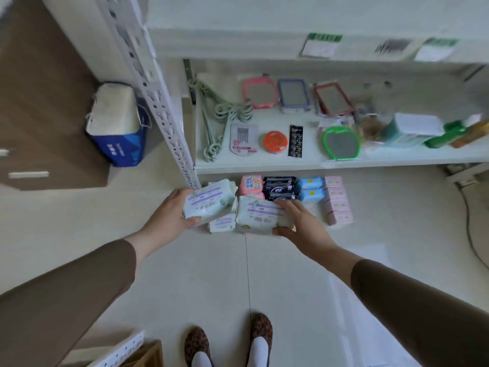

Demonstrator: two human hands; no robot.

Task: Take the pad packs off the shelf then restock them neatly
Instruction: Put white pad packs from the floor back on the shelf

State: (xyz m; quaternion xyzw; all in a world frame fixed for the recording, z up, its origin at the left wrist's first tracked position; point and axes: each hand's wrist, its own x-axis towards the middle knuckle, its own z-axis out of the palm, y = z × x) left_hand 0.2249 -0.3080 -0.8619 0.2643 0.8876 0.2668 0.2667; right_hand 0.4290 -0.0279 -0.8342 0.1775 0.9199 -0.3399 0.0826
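Pale tiled floor fills the lower frame; a white shelf unit spans the upper right, its middle board carrying mirrors and small goods. I see the left hand, centre frame, curled round a pale green pad pack, held tilted. The right hand grips a second matching pack just beside it, thumb under, fingers over the top. A third such pack lies below, between them. Behind, on the bottom level, pink, black and blue packs and pink boxes stand in a row.
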